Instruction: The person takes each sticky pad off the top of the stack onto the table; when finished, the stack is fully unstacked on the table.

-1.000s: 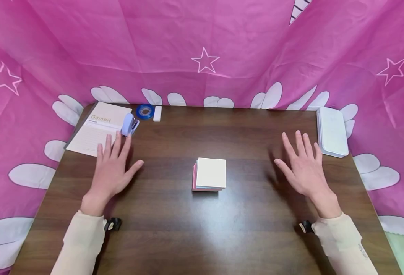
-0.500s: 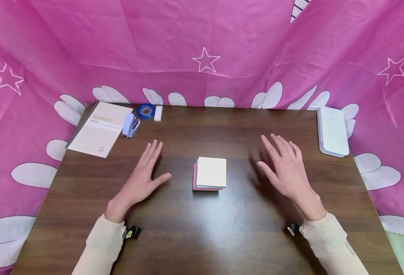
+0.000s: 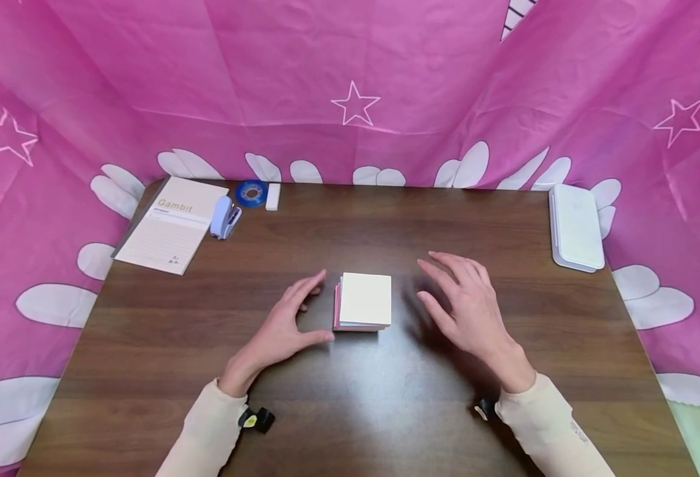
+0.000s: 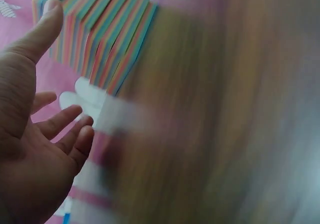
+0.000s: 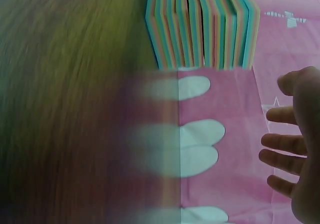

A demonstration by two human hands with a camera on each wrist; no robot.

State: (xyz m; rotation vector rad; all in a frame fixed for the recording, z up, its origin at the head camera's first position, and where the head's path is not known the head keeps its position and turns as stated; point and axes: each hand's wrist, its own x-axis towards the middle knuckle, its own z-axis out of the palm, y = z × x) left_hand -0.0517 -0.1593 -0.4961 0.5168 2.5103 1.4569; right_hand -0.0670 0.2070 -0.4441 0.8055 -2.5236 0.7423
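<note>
Head view: left hand (image 3: 281, 331) nearest the stack of square paper pads (image 3: 365, 299)

I've got the stack on the wooden table (image 3: 350, 430), mid-scene, right of the left hand and left of the right hand (image 3: 471, 311). The left thumb tip is just beside the near-left corner, the index tip out by the far-left one, so that opening faces the stack's left side; contact I cannot tell. The right fingertips stand farther off. Both hands have fingers parted, thumbs apart, gripping nothing. The stack's axis runs upright, striped edges showing in both wrist views.
</note>
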